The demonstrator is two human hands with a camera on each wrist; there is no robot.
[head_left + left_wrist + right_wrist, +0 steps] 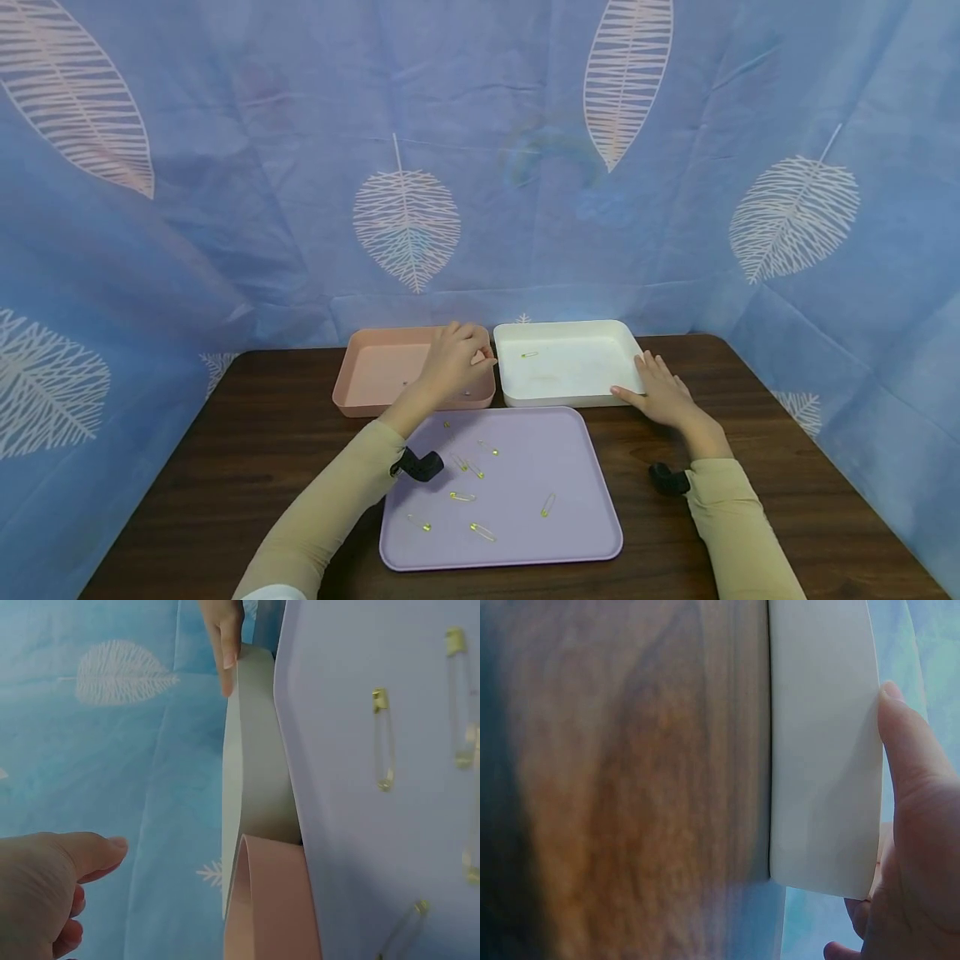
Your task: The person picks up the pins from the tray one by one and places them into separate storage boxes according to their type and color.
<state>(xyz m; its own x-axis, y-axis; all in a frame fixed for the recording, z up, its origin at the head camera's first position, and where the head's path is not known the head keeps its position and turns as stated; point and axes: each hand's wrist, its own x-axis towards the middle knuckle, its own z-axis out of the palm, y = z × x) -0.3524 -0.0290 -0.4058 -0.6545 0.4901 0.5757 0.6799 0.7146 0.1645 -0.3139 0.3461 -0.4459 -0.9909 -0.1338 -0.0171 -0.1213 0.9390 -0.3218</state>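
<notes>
My left hand (pixel 453 362) hovers over the right part of a pink tray (pixel 360 375), fingers curled and thumb tip near the index finger. In the left wrist view, the same hand (pixel 45 889) shows its thumb stretched forward; whether anything small sits in the fingertips is hidden. My right hand (pixel 663 396) rests against the right front corner of a white tray (pixel 570 398), fingers fairly straight, its thumb (pixel 911 742) touching the rim. One yellow safety pin (pixel 529 355) lies inside the white tray. Several yellow-headed safety pins (pixel 462 497) are scattered on a lilac tray (pixel 555 542).
The trays stand on a dark wooden table (pixel 247 442), pink and white side by side behind the lilac one. Small dark bits (pixel 467 392) lie in the pink tray. A blue leaf-patterned cloth (pixel 300 208) hangs close behind.
</notes>
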